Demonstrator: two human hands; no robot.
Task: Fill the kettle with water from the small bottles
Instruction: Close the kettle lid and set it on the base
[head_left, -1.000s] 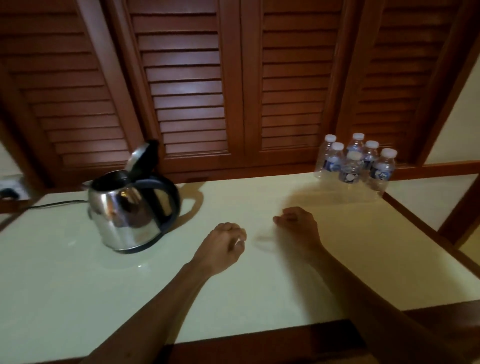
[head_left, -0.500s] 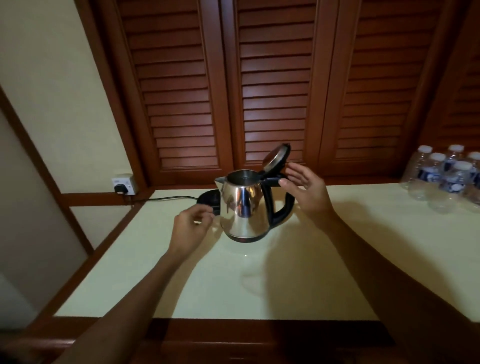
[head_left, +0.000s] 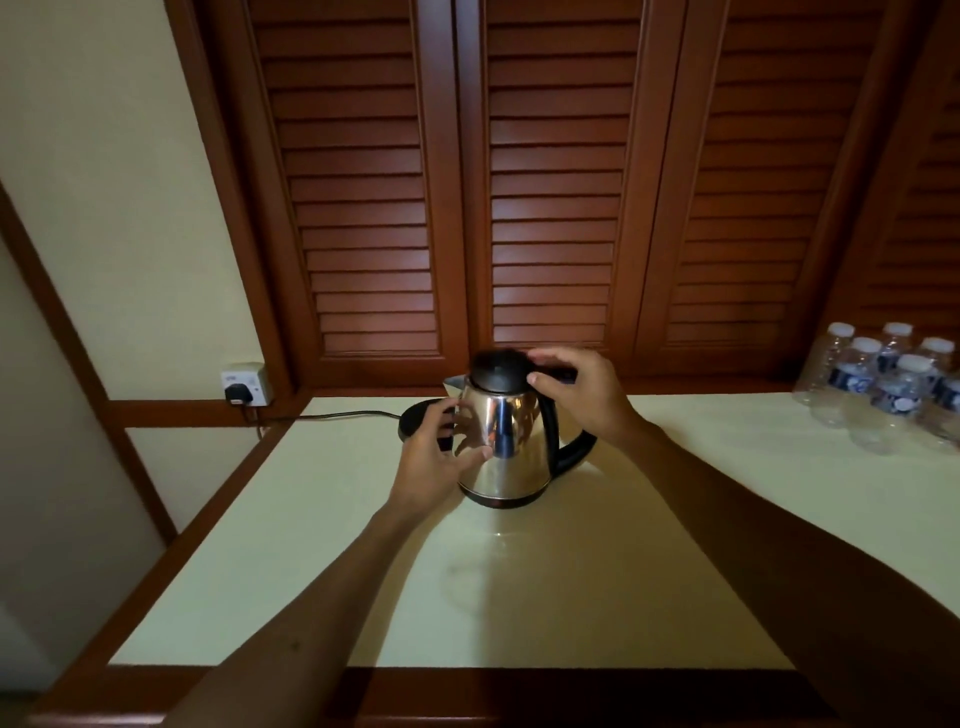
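Note:
A steel kettle (head_left: 511, 441) with a black handle stands on the pale tabletop (head_left: 519, 597), its black lid (head_left: 496, 370) down. My left hand (head_left: 434, 462) cups the kettle's left side, thumb in front and fingers curved round the body. My right hand (head_left: 582, 395) lies over the top of the handle with its fingers pressing on the lid's rear edge. Several small capped water bottles (head_left: 883, 387) stand together at the table's far right, away from both hands.
The kettle's black base (head_left: 418, 418) sits just behind and left of the kettle, its cord running to a wall socket (head_left: 244, 387). Wooden louvred doors (head_left: 545, 208) back the table. A wooden rim edges the table's front and left sides.
The kettle's lid was up and is now down under my right hand. My left hand has moved from beside the kettle onto its side.

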